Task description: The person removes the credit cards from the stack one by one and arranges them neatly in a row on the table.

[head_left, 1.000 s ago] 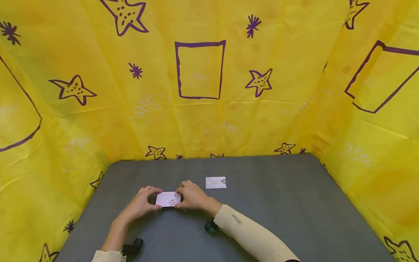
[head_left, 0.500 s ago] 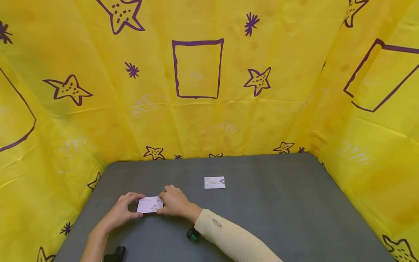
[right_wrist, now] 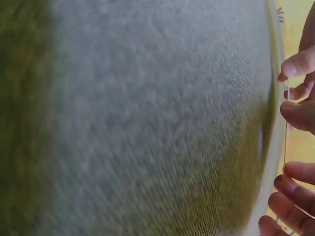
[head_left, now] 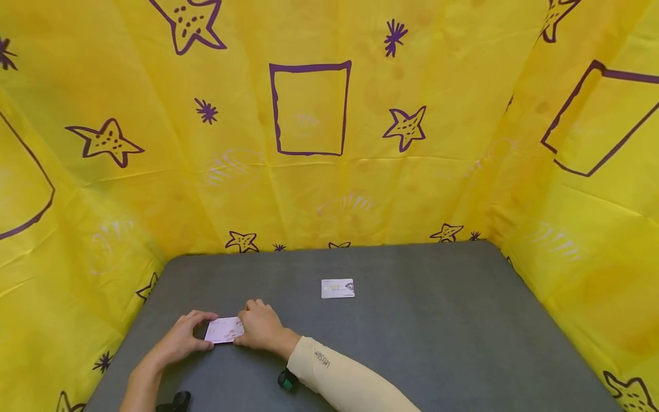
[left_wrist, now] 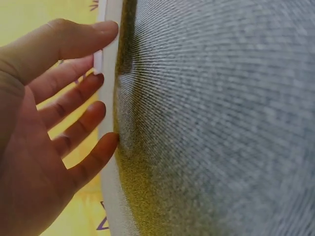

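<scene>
A pale card (head_left: 222,330) with faint print is held between both hands over the left part of the table. My left hand (head_left: 182,340) pinches its left end with thumb and index finger; the other fingers are spread in the left wrist view, where only a sliver of the card (left_wrist: 98,62) shows. At the opposite end, my right hand (head_left: 262,327) grips the card and covers its right edge. The right wrist view catches the card (right_wrist: 286,142) edge-on as a thin line between fingertips.
A second white card (head_left: 337,288), with yellow lettering and a dark mark at its right end, lies flat farther back. Grey cloth covers the table (head_left: 437,332). Yellow curtains (head_left: 309,194) with purple drawings stand at the back and sides.
Both hands have carried the card left and toward the person, while the view has shifted slightly. The second card stays where it lies on the table.
</scene>
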`<state>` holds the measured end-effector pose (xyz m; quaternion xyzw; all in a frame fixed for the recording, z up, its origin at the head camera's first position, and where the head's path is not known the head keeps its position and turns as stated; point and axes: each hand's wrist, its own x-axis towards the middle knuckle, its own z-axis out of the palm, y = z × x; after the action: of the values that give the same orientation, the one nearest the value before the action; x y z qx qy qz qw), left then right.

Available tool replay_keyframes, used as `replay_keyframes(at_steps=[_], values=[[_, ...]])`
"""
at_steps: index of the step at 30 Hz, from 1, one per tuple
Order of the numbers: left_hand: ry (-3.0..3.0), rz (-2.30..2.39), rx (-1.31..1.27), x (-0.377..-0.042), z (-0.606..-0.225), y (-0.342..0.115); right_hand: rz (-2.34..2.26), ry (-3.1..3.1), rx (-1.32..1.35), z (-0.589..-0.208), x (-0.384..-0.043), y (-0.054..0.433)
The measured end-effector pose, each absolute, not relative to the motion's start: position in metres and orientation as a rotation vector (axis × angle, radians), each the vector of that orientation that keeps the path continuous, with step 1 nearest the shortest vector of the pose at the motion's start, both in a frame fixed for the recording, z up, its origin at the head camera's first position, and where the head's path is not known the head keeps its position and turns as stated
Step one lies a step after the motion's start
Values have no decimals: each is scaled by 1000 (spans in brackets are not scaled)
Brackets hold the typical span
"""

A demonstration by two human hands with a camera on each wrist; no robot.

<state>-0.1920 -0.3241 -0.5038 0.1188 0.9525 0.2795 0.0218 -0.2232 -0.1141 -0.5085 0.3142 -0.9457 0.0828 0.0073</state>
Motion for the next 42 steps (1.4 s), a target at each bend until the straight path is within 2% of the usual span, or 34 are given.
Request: replay_keyframes(at_steps=[14,42], values=[[2869,820,246,-194,-505,-326,173,-3009,934,-514,-220,-125],[2889,782,233,-186,-502,-318,266,-3017,943,-518,-221,-124]])
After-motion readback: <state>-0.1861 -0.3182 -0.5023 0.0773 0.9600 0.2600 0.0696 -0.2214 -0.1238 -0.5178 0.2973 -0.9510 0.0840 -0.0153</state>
